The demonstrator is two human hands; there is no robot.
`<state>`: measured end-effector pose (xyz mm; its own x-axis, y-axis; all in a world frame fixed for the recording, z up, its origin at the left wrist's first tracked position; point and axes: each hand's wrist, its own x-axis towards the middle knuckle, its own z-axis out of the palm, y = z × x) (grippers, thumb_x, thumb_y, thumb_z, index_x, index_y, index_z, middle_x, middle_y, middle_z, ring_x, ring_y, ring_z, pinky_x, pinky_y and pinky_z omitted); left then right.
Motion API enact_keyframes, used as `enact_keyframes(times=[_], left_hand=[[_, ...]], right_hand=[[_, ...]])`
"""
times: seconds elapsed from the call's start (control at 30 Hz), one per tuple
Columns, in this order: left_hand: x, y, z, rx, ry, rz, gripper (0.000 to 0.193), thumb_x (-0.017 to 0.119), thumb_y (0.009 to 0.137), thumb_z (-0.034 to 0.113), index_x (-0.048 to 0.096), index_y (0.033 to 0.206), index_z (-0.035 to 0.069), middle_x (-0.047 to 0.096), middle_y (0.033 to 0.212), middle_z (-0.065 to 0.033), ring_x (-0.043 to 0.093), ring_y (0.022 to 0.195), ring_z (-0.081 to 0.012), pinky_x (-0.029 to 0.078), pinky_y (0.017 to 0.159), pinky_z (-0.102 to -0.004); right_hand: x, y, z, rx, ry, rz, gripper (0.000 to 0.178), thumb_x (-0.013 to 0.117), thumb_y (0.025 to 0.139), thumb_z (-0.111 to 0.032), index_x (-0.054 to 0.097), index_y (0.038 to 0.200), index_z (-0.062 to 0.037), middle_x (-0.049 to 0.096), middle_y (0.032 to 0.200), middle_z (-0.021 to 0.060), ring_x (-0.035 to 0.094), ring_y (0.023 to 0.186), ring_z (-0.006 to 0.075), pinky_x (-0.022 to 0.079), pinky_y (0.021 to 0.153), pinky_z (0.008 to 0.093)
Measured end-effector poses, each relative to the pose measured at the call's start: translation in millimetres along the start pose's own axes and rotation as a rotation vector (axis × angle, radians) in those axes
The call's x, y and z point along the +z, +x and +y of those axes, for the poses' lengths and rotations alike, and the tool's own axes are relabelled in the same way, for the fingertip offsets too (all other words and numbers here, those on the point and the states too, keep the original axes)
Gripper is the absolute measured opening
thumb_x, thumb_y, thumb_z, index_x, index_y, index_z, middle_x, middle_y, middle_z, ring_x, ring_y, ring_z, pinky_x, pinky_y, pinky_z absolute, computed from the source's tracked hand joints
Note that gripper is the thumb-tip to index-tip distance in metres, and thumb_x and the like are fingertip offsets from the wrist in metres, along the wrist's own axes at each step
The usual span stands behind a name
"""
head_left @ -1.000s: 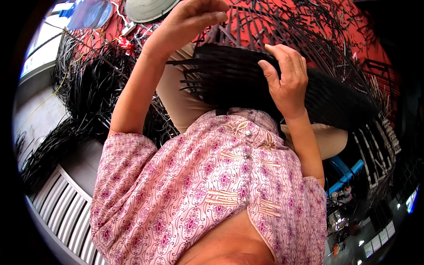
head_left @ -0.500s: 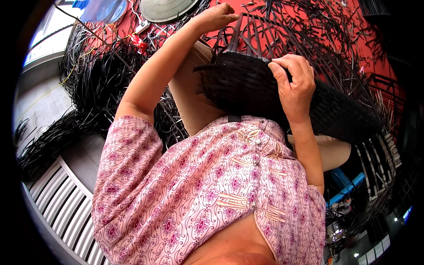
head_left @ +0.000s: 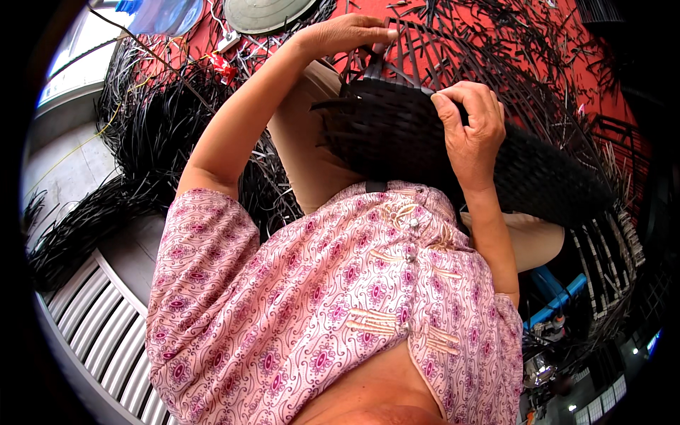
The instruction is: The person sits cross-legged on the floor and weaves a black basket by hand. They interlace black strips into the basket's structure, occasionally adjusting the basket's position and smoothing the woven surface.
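Note:
A partly woven black basket (head_left: 397,142) lies across my lap, made of flat plastic-like strips. Loose upright strips (head_left: 418,53) fan out from its far edge. My left hand (head_left: 350,34) is at the far left of these strips, fingers reaching right and closed around one black strip (head_left: 375,65); its thumb is largely hidden. My right hand (head_left: 474,124) pinches the weave's upper edge between thumb and curled fingers, close to the base of the loose strips. Dark shadow hides much of the weave's detail.
Heaps of black strips (head_left: 159,120) lie to the left, and cut pieces litter the red floor (head_left: 489,14). A round grey-green lid (head_left: 265,14) is at the far side. A slatted white seat (head_left: 106,326) stands at left, a blue bar (head_left: 556,301) at lower right.
My left hand has come slightly nearer and its fingers have stretched out to the right over the strips. My right hand stays almost in place on the weave's edge.

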<state>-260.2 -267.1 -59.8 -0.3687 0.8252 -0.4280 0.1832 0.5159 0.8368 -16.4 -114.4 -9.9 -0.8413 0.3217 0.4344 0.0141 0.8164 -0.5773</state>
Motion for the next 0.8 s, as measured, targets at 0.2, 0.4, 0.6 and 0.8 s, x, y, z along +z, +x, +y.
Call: enact_keyframes(times=[0.2, 0.4, 0.6, 0.8], left_hand=[[-0.4, -22.6, 14.8, 0.229, -0.148, -0.085, 0.035, 0.070, 0.100, 0.035, 0.070, 0.120, 0.007, 0.065, 0.093, 0.0065, 0.053, 0.081, -0.0025, 0.043, 0.073, -0.0210], [11.5, -51.0, 18.2, 0.170, -0.471, 0.254, 0.016, 0.072, 0.092, 0.014, 0.072, 0.107, 0.009, 0.065, 0.089, 0.0078, 0.056, 0.079, -0.0010, 0.041, 0.069, -0.0185], [43.3, -96.3, 35.7, 0.306, -0.692, 0.435, 0.010, 0.066, 0.092, 0.000, 0.068, 0.101, 0.004, 0.068, 0.095, 0.0030, 0.065, 0.087, -0.0053, 0.050, 0.079, -0.0204], [96.0, -133.1, 24.6, 0.389, -0.870, 0.659, 0.013, 0.065, 0.093, -0.006, 0.066, 0.102, 0.004, 0.068, 0.090, 0.0039, 0.063, 0.083, -0.0022, 0.049, 0.076, -0.0183]], right_hand=[[2.3, -0.3, 0.6, 0.002, -0.018, 0.007, 0.013, 0.078, 0.088, -0.021, 0.067, 0.084, -0.0141, 0.066, 0.087, -0.0011, 0.063, 0.085, 0.0220, 0.045, 0.079, 0.0373], [3.8, 0.2, -1.7, 0.010, -0.045, 0.040, 0.013, 0.078, 0.088, -0.022, 0.068, 0.084, -0.0152, 0.066, 0.087, -0.0018, 0.062, 0.084, 0.0217, 0.045, 0.079, 0.0371], [4.2, -1.4, 4.0, -0.011, -0.076, 0.034, 0.013, 0.077, 0.089, -0.027, 0.070, 0.086, -0.0161, 0.066, 0.088, -0.0018, 0.063, 0.086, 0.0217, 0.045, 0.079, 0.0367], [2.6, -9.2, 6.4, -0.073, -0.081, 0.017, 0.018, 0.077, 0.089, -0.033, 0.072, 0.090, -0.0162, 0.067, 0.091, -0.0011, 0.064, 0.089, 0.0208, 0.046, 0.080, 0.0363]])
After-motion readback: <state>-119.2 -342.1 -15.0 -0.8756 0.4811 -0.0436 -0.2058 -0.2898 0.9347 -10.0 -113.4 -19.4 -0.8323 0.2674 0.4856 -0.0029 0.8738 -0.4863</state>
